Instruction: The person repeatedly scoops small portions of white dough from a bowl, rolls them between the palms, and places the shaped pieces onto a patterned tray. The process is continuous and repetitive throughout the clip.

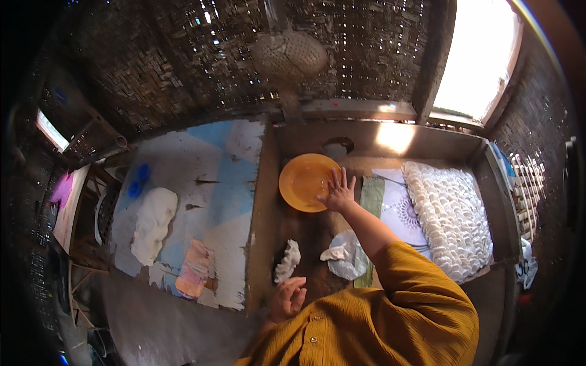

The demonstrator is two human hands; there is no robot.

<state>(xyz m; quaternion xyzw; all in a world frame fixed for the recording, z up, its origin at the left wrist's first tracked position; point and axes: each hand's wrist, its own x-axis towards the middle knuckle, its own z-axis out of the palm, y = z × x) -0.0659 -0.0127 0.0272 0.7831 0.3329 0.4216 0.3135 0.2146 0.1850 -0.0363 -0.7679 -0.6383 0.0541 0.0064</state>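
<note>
My right hand (pixel 339 194) reaches forward with its fingers spread over the right rim of an orange plate (pixel 295 183). The plate looks wet or shiny inside, with no food that I can make out on it. Close to my body is my left hand (pixel 288 299), its fingers loosely bent and apart, with nothing visible in them. Just beyond it lies a small lump of white dough (pixel 287 261). Another white piece of dough (pixel 334 252) rests on a clear plastic bag (pixel 352 263), below my right forearm.
At the right, many small white rounds (pixel 448 219) overlap on a patterned sheet (pixel 400 204) beside a green strip (pixel 371 198). On the raised board (pixel 217 158) at left sit a large white dough mass (pixel 155 222) and blue caps (pixel 139 180). Wooden walls (pixel 488 177) edge the work area.
</note>
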